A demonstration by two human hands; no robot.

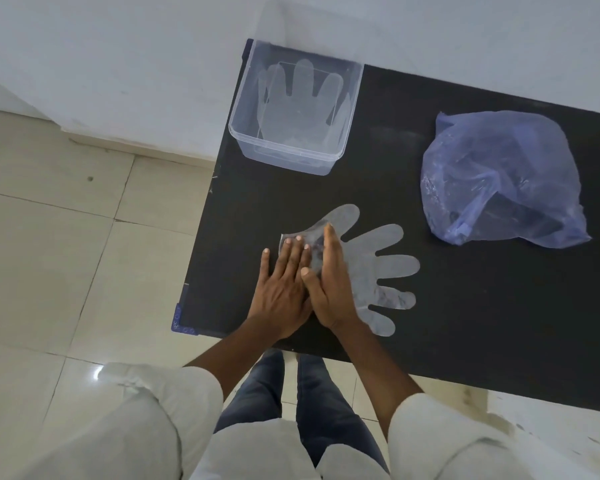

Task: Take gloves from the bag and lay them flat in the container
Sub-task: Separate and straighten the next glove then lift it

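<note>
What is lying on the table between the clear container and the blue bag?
Nothing: in the head view the stretch of black table between the clear container and the blue bag is bare. The glove under both hands lies nearer, outside it.

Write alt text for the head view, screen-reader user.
Both hands, left hand and right hand, press a clear plastic glove flat on a black table. Behind it, a clear container holds another glove; a blue bag lies to the right.
</note>
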